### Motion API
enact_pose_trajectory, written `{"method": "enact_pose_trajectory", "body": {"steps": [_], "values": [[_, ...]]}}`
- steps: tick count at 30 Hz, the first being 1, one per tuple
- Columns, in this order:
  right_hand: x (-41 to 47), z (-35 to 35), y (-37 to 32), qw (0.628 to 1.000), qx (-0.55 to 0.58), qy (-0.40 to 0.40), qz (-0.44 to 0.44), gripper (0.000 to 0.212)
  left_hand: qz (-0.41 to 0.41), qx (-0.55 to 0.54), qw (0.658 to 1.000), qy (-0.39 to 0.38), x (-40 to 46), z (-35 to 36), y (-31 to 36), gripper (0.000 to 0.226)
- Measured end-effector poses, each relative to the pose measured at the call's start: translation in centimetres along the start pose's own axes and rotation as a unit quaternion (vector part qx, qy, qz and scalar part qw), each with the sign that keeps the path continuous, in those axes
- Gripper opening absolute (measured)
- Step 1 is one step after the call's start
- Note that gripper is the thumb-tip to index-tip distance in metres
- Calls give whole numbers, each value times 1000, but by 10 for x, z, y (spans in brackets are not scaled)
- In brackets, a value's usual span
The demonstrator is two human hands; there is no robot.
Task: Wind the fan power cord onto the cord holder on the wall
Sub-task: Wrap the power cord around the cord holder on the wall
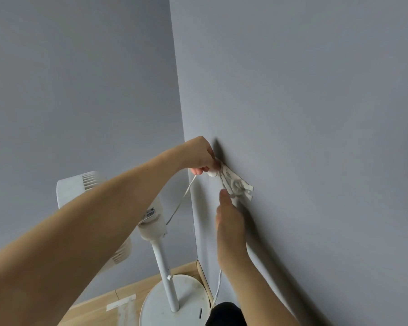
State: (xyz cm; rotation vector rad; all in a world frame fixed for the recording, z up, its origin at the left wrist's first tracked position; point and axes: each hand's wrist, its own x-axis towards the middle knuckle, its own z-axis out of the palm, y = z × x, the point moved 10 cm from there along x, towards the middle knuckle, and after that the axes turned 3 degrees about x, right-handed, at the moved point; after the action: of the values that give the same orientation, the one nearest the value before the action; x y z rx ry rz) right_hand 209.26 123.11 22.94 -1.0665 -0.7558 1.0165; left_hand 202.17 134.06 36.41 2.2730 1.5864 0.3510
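Left grip [201,158] pinches the thin white cord [181,201] at the white wall holder [237,184]; right grip [229,222] unclear.

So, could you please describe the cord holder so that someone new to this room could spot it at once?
Start at the corner where the two grey walls meet, above the white standing fan. On the right-hand wall, between the two hands, sits the cord holder: a small pale plate with white cord looped on it, the only fitting on that bare wall.

White flat cord [181,200] — partly wound on wall-mounted holder [239,185]
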Motion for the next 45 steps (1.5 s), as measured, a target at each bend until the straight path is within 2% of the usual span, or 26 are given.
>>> {"method": "enact_pose_trajectory", "body": {"steps": [4, 8, 12, 14, 16, 19, 23, 26, 28, 30, 35, 37, 39, 42, 45], "values": [[-19, -27, 27, 997, -52, 54, 18, 52, -3, -17, 1000, -11, 0, 0, -2, 19], [-35, -46, 67, 994, -80, 60, 52, 60, -19, -10, 999, -27, -5, 4, -3, 16], [-23, -58, 82, 980, -183, 47, 69, 68, -30, 22, 999, 2, -8, 3, 1, 18], [-19, -61, 86, 976, -197, 37, 86, 63, -44, 14, 998, 32, -8, -1, 0, 5], [-18, -60, 88, 976, -189, 38, 97, 53, -55, -8, 997, 50, -6, -1, -4, 16], [-10, -49, 74, 970, -235, 33, 49, 24, -56, -37, 997, 49, -4, 4, -7, 22], [7, -33, 60, 967, -252, 9, 32, 14, -78, -65, 993, 54, 6, 7, -15, 20], [13, -21, 53, 971, -238, -7, 28, 15, -99, -64, 992, 51, 11, 8, -23, 17], [15, -12, 42, 975, -221, -7, 1, 19, -103, -72, 991, 51, 15, 8, -24, 9], [21, -4, 31, 975, -218, -3, -38, 26, -101, -78, 991, 41, 19, 9, -26, 12], [44, 14, 20, 950, -305, 0, -68, 29, -68, -167, 983, -23, 34, 5, -38, 6], [54, 18, 20, 932, -354, 10, -78, 31, -71, -199, 977, -5, 40, -4, -55, 6], [64, 26, 24, 920, -383, 13, -80, 27, -86, -188, 978, 18, 49, -13, -82, 8], [79, 30, 31, 933, -355, 21, -57, 19, -114, -144, 981, -55, 55, 5, -122, 12], [100, 41, 33, 930, -361, 52, -41, 27, -113, -45, 982, -147, 59, 29, -155, 20]]}}
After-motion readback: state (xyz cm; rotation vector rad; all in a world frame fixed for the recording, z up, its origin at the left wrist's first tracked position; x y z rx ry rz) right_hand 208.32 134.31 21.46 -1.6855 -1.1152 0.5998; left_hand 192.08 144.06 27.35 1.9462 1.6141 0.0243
